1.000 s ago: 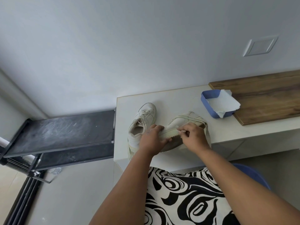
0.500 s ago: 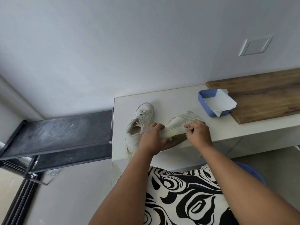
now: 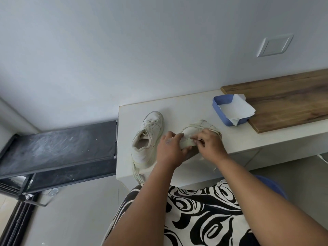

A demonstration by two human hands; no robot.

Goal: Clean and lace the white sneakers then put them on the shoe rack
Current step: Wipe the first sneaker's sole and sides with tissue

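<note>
Held sneaker (image 3: pixel 197 134): tipped on its side on the white tabletop (image 3: pixel 239 139), long axis left-near to right-far, toe away. Left hand (image 3: pixel 170 150) grips its heel end, fingers curled. Right hand (image 3: pixel 211 146) fingers pinch a lace. Second sneaker (image 3: pixel 148 137) upright just left of the left fingers, toe pointing away. Shoe rack (image 3: pixel 58 144) farther left.

Both hands (image 3: pixel 190 148) on tilted sneaker (image 3: pixel 194 132), counter (image 3: pixel 186 105)

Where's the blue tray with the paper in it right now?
In the head view, the blue tray sits on the white counter, right of both sneakers, against the wooden board's left end.
</note>
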